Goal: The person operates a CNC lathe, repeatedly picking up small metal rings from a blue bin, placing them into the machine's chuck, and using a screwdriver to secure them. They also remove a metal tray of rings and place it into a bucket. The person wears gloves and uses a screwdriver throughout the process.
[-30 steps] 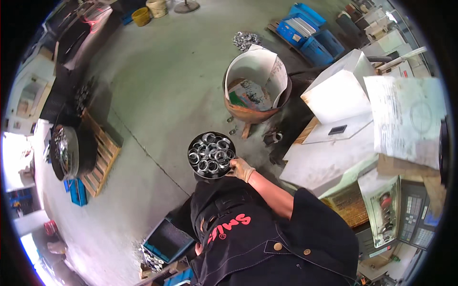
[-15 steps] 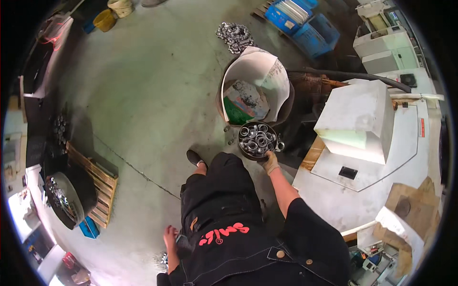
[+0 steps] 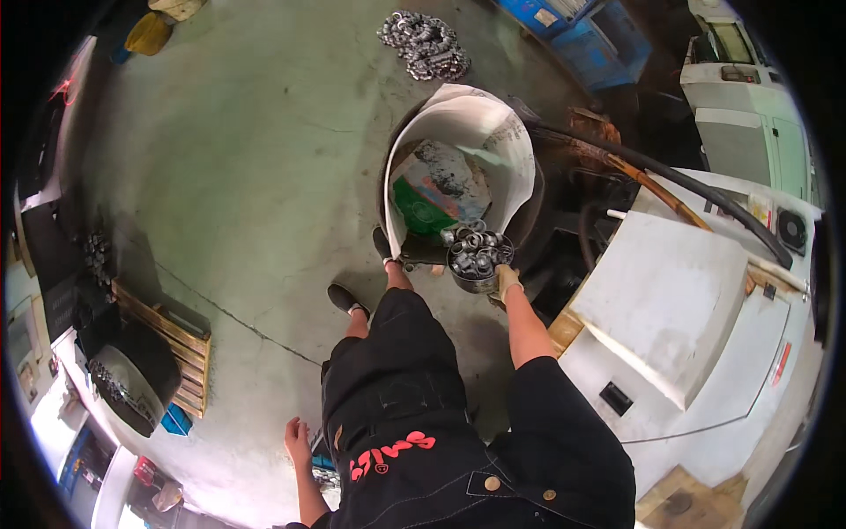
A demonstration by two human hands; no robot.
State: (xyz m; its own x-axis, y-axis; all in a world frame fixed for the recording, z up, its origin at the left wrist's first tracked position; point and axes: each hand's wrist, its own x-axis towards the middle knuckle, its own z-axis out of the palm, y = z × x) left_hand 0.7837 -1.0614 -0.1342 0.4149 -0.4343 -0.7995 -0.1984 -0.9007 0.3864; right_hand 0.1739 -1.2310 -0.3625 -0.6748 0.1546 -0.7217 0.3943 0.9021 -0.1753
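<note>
My right hand [image 3: 507,284], in a pale glove, grips the side of a round dark metal pan [image 3: 474,285]. Shiny metal rings [image 3: 480,251] are heaped in the pan, some of them above its far rim. The pan is by the near edge of a large drum lined with a white sheet [image 3: 489,123]. A green and grey crumpled sack or sheet [image 3: 432,189] lies inside that drum. Down by my left side hangs my left hand [image 3: 299,439], with fingers loosely apart and nothing in it.
A pile of metal rings [image 3: 425,46] lies on the floor beyond the drum. Blue crates [image 3: 604,44] stand at the far right. White machinery [image 3: 661,291] and a dark hose [image 3: 652,163] border my right. Leftward are a wooden pallet [image 3: 189,361] and a drum of metal pieces [image 3: 159,379].
I have stepped forward, closer to the lined drum. The pan in my right hand has come up against the drum's near edge, and its rings have shifted toward the far rim.
</note>
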